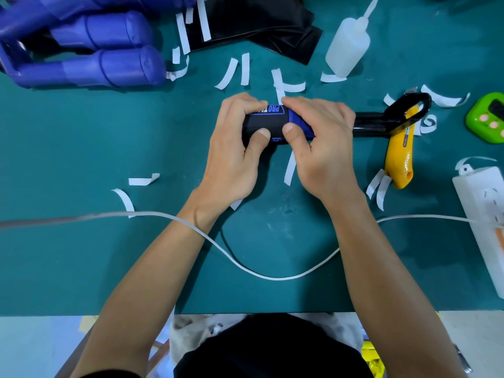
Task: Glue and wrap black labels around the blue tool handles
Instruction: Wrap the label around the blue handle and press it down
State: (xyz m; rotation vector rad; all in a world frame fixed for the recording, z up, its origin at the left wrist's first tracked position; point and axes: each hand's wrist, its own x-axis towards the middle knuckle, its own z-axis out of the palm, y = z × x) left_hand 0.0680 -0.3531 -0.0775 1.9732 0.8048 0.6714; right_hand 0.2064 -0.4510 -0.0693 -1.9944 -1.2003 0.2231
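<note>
Blue tool handle (298, 124) lay crosswise at the middle of the green work mat (81, 148), held just above or on it between both hands; I could not tell which. A black label (266, 122) with blue lettering was wrapped round the handle's left part, and bare blue plastic showed to its right.

The left hand (234, 151) gripped the labelled end, its fingers curled over the far side and its thumb pressed flat on the label's near face. The right hand (320, 151) gripped the handle beside it, fingers curled over the top and thumb set at the label's right edge, close to the left thumb. Out past the right hand ran the tool's black metal shaft (368, 124), ending in a looped head that lay across a yellow utility knife (399, 162).

A pile of blue handles (109, 50) sat at the far left, with a stack of black label sheets (272, 31) to its right and a white squeeze bottle (347, 45) tilted beyond that. White backing strips (245, 69) were scattered over the mat around the hands. A green timer (488, 118) stood at the right edge, a white power strip (485, 208) nearer along that edge, and a white cable (245, 268) hung in a loop across both forearms.
</note>
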